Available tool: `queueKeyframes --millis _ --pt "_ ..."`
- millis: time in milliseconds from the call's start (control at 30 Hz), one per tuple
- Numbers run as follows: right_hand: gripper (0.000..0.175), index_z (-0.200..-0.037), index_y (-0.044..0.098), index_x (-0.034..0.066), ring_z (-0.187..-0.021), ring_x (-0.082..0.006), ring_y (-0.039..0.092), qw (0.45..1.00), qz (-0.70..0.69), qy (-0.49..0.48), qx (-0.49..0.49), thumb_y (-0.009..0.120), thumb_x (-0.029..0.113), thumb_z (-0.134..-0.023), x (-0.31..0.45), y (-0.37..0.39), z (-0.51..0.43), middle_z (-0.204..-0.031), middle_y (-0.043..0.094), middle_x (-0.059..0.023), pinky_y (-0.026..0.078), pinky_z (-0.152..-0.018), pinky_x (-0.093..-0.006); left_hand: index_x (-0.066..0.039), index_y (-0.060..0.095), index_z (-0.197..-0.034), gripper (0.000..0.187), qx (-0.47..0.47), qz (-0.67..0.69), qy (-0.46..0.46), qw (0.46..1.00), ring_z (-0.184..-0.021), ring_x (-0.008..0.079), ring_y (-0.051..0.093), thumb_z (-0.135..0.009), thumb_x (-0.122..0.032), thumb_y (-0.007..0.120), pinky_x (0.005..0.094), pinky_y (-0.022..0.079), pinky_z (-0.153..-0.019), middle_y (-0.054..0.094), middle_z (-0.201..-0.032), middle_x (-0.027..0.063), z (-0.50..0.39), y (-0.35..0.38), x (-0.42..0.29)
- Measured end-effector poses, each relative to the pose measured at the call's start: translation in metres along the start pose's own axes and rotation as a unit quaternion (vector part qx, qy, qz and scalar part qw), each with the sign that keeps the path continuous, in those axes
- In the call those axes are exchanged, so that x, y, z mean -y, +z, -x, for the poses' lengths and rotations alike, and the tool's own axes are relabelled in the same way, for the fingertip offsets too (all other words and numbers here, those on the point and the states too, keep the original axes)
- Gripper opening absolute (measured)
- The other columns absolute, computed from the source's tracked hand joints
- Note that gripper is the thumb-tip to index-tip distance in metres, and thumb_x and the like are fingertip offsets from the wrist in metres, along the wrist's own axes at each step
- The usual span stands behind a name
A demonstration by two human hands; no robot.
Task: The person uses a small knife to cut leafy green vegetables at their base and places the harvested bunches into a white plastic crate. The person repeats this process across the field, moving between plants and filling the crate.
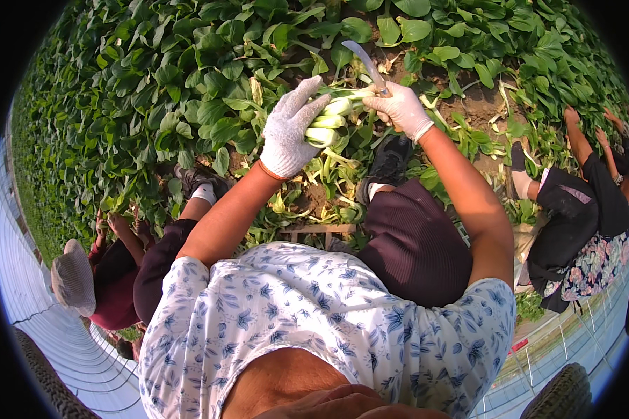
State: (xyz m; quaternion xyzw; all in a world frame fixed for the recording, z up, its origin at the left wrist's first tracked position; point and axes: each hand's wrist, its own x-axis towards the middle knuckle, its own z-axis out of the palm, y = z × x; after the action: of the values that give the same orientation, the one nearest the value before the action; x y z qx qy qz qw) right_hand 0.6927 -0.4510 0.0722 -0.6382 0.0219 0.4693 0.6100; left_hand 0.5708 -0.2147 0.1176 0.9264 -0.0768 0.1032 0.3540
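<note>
Several heads of bok choy (326,123), their pale green bases turned towards the right, are gripped in my left hand (292,131), which wears a white knitted glove. My right hand (402,109), in a thin whitish glove, holds a curved harvesting knife (368,62) by its handle. The blade points up and away to the left, clear of the bunch. Thumb and fingers of that same hand also meet a pale stalk (357,94) beside the bok choy. The leafy ends are hidden behind my left hand.
Bok choy plants (188,89) grow densely ahead. Trimmed leaves (335,173) litter the soil between my shoes (390,162). A slatted crate edge (320,229) shows beneath me. One person in a hat (73,277) crouches at left; others (576,209) work at right.
</note>
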Motion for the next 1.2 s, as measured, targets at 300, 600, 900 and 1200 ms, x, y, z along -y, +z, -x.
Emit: queueKeyframes --millis 300,600,900,1200 --pt "0.019 -0.110 0.068 0.0034 -0.051 -0.0028 0.048 0.981 0.011 0.130 0.146 0.072 0.015 -0.095 -0.010 0.011 -0.004 -0.077 0.061 0.0026 0.036 -0.044 -0.0196 -0.003 0.062 -0.132 0.066 0.259 0.147 -0.166 0.940 -0.099 0.0375 0.070 -0.077 -0.031 0.083 0.0430 0.055 -0.088 0.071 -0.111 0.0197 0.019 0.030 -0.001" --pt "0.031 -0.116 0.065 0.0064 -0.067 -0.0181 0.062 0.942 0.316 0.054 0.101 0.062 0.033 -0.100 -0.028 -0.001 -0.034 -0.095 0.067 -0.0081 0.051 -0.066 -0.0339 -0.006 0.065 -0.125 0.051 0.265 0.017 -0.191 0.945 -0.100 0.0361 0.070 -0.080 -0.026 0.076 0.0459 0.056 -0.087 0.068 -0.122 0.0174 0.058 0.021 0.011" --pt "0.042 -0.142 0.059 0.0214 -0.122 -0.0338 0.060 0.816 0.558 -0.121 0.092 0.046 0.040 -0.107 -0.063 0.027 -0.105 -0.131 0.066 -0.0119 0.047 -0.106 -0.0432 -0.006 0.064 -0.113 0.031 0.350 -0.207 -0.207 0.890 -0.099 0.0394 0.071 -0.082 -0.007 0.062 0.0487 0.057 -0.088 0.027 -0.162 0.0317 0.027 0.032 0.070" --pt "0.035 -0.121 0.062 0.0127 -0.103 -0.0404 0.067 0.822 0.552 -0.031 0.137 0.043 0.039 -0.107 -0.067 0.050 -0.131 -0.108 0.071 -0.0173 0.050 -0.089 -0.0523 0.000 0.060 -0.118 0.029 0.363 -0.243 -0.236 0.868 -0.102 0.0396 0.069 -0.089 -0.007 0.057 0.0482 0.056 -0.086 0.053 -0.136 0.0284 0.065 0.030 0.100"
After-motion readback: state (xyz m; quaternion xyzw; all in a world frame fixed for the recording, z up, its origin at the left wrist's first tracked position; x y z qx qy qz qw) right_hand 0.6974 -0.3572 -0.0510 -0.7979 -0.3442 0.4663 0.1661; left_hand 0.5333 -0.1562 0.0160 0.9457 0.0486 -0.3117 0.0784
